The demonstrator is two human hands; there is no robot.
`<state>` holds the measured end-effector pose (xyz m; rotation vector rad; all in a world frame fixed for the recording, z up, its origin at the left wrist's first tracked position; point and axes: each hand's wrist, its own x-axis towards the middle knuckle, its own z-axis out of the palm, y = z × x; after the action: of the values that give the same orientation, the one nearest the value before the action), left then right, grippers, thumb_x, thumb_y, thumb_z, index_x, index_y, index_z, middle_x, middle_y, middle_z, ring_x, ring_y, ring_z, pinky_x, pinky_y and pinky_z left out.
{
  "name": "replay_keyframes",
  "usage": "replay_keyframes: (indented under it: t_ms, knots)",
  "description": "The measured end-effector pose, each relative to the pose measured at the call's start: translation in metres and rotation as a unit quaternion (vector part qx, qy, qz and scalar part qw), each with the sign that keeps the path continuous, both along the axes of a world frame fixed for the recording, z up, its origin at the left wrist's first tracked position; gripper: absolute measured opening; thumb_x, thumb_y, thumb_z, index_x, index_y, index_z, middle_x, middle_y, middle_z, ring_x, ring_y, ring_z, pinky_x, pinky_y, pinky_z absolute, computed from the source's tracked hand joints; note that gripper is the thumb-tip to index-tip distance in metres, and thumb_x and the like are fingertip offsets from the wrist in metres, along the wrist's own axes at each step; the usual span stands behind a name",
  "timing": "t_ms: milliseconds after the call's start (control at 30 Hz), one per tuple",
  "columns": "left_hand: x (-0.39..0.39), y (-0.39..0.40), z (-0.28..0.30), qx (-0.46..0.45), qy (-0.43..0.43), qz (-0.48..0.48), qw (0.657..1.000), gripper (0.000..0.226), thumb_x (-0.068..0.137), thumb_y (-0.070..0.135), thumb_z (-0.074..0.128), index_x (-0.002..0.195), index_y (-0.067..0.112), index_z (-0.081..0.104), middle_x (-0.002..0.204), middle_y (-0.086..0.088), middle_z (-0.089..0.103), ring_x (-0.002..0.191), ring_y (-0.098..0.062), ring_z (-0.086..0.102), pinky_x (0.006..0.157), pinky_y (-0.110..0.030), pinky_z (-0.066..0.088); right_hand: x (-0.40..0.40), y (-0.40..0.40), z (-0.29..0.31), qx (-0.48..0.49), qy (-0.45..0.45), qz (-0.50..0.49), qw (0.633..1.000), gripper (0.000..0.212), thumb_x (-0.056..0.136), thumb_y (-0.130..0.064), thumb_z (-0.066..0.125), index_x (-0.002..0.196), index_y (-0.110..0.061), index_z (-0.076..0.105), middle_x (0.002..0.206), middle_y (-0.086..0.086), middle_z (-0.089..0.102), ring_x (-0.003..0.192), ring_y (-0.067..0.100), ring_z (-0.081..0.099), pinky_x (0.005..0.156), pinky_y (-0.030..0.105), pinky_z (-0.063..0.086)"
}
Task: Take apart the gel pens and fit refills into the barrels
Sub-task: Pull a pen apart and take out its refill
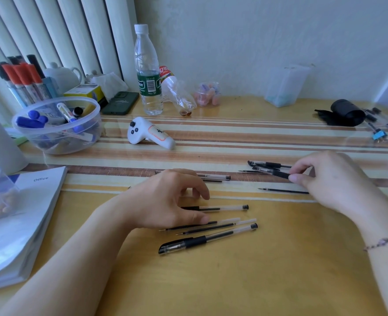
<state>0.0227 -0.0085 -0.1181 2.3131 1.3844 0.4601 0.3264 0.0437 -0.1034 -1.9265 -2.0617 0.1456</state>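
Observation:
Several black gel pens and loose refills lie on the yellow table. My right hand (325,176) pinches the grip end of a capped gel pen (270,171) at the right, just above the table. Another capped pen (268,164) lies right behind it, and a bare refill (284,190) in front. My left hand (165,199) rests over the middle group with fingers spread, thumb touching a refill (188,226). A barrel with a refill inside (225,208) pokes out from under it. Near me lie a second refill (216,229) and a whole capped pen (206,239).
A white controller (150,135), a water bottle (148,71) and a tipped clear bottle (179,94) stand behind. A clear bowl of markers (58,124) and an Office book (22,222) are at the left. Black cloth and small parts (346,112) sit far right.

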Motion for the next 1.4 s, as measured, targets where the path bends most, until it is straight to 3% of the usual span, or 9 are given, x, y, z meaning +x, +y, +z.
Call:
replay_keyframes:
  t_ms: [200, 400, 533, 700, 833, 933, 1100, 1300, 1400]
  knots:
    - [-0.002, 0.001, -0.002, -0.004, 0.003, -0.009, 1.000, 0.036, 0.073, 0.059, 0.071, 0.104, 0.041, 0.063, 0.095, 0.019, 0.059, 0.087, -0.003, 0.054, 0.073, -0.026, 0.051, -0.003, -0.001, 0.001, 0.021, 0.029, 0.018, 0.999, 0.006, 0.085, -0.037, 0.070, 0.079, -0.038, 0.068, 0.076, -0.015, 0.059, 0.068, 0.009, 0.055, 0.062, 0.035, 0.052]
    - [0.013, 0.000, -0.001, 0.163, -0.127, 0.040, 0.978, 0.046, 0.087, 0.046, 0.065, 0.128, 0.026, 0.054, 0.110, 0.013, 0.057, 0.093, -0.009, 0.054, 0.079, -0.011, 0.041, -0.039, -0.027, -0.002, 0.026, 0.052, 0.206, 0.977, 0.003, 0.086, -0.036, 0.064, 0.084, -0.039, 0.062, 0.074, -0.024, 0.061, 0.070, -0.006, 0.056, 0.060, 0.024, 0.048]
    - [0.026, -0.006, 0.001, 0.212, -0.025, -0.010, 0.977, 0.035, 0.092, 0.040, 0.061, 0.118, 0.018, 0.063, 0.105, 0.005, 0.065, 0.097, -0.014, 0.059, 0.083, -0.033, 0.049, -0.060, -0.041, -0.006, 0.050, 0.094, 0.271, 0.957, 0.005, 0.090, -0.035, 0.055, 0.091, -0.036, 0.060, 0.077, -0.028, 0.056, 0.071, -0.003, 0.056, 0.054, 0.014, 0.039]
    - [0.035, -0.011, -0.002, 0.193, 0.027, -0.043, 0.980, 0.016, 0.097, 0.027, 0.049, 0.096, 0.016, 0.062, 0.076, 0.007, 0.058, 0.068, -0.020, 0.055, 0.059, -0.039, 0.047, -0.072, -0.049, -0.012, 0.046, 0.118, 0.298, 0.946, 0.019, 0.092, -0.041, 0.051, 0.086, -0.031, 0.065, 0.067, -0.017, 0.059, 0.067, 0.001, 0.055, 0.053, 0.016, 0.038]
    - [0.032, -0.012, -0.002, 0.184, 0.045, -0.044, 0.981, 0.018, 0.095, 0.040, 0.044, 0.091, 0.029, 0.057, 0.060, 0.008, 0.050, 0.054, -0.019, 0.042, 0.048, -0.032, 0.041, -0.072, -0.049, -0.010, 0.036, 0.112, 0.309, 0.944, 0.027, 0.091, -0.046, 0.047, 0.071, -0.036, 0.061, 0.063, -0.011, 0.060, 0.065, 0.008, 0.056, 0.055, 0.027, 0.043]
    - [0.030, -0.011, -0.002, 0.185, 0.034, -0.027, 0.982, 0.021, 0.093, 0.048, 0.048, 0.096, 0.033, 0.061, 0.051, 0.009, 0.039, 0.052, -0.017, 0.035, 0.046, -0.027, 0.035, -0.071, -0.050, -0.007, 0.051, 0.091, 0.313, 0.944, 0.025, 0.090, -0.047, 0.046, 0.066, -0.047, 0.051, 0.059, -0.017, 0.052, 0.062, 0.006, 0.052, 0.052, 0.024, 0.038]
    - [0.021, -0.007, -0.002, 0.154, -0.037, 0.030, 0.987, 0.019, 0.093, 0.048, 0.048, 0.095, 0.032, 0.059, 0.060, 0.008, 0.053, 0.057, -0.013, 0.050, 0.056, -0.035, 0.048, -0.058, -0.041, -0.004, 0.043, 0.075, 0.275, 0.957, 0.038, 0.092, -0.047, 0.040, 0.080, -0.025, 0.069, 0.072, -0.013, 0.067, 0.068, 0.007, 0.061, 0.062, 0.034, 0.050]
    - [0.025, -0.009, 0.000, 0.128, -0.057, -0.009, 0.990, 0.015, 0.097, 0.038, 0.046, 0.094, 0.028, 0.057, 0.075, 0.013, 0.056, 0.067, -0.012, 0.052, 0.062, -0.037, 0.048, -0.055, -0.039, -0.006, 0.024, 0.113, 0.278, 0.953, 0.034, 0.090, -0.051, 0.043, 0.079, -0.034, 0.070, 0.056, -0.018, 0.061, 0.054, 0.007, 0.058, 0.052, 0.026, 0.046]
    - [0.024, -0.009, 0.000, 0.111, -0.070, -0.020, 0.991, 0.020, 0.100, 0.034, 0.040, 0.085, 0.024, 0.049, 0.067, 0.013, 0.047, 0.060, -0.013, 0.045, 0.055, -0.031, 0.040, -0.059, -0.041, -0.007, 0.064, 0.146, 0.285, 0.945, 0.027, 0.084, -0.049, 0.057, 0.091, -0.033, 0.076, 0.076, -0.022, 0.071, 0.071, 0.000, 0.066, 0.063, 0.025, 0.054]
